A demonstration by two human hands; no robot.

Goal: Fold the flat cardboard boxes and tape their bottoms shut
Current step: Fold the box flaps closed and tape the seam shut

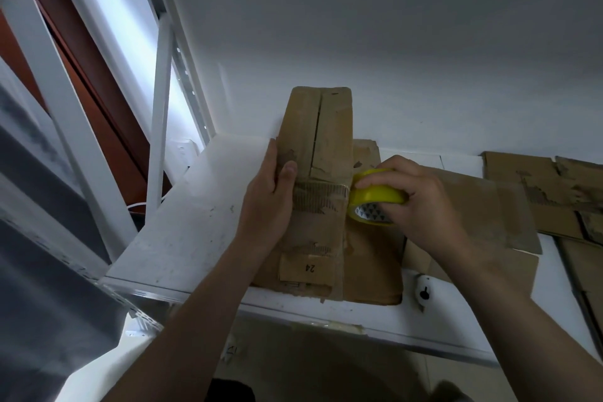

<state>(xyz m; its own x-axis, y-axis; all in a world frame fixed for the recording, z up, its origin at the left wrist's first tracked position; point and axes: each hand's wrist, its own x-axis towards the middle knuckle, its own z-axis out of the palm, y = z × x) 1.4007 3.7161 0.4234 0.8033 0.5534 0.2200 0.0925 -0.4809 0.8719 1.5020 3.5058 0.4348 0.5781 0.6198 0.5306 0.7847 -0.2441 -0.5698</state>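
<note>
A worn brown cardboard box [321, 140] stands folded on the white shelf [182, 225], its flap seam facing me and a label marked 24 near its lower end. My left hand [270, 202] grips the box's left side, thumb pressed on the front. A strip of clear tape [321, 194] runs across the box from my thumb to the right edge. My right hand [421, 199] holds a yellow tape roll [375, 197] against the box's right edge.
Flat cardboard sheets [473, 206] lie under and right of the box, with more flattened boxes [554, 186] at the far right. A white wall rises behind. White metal rack posts [156, 127] stand at left. A small white object [423, 290] sits near the shelf's front edge.
</note>
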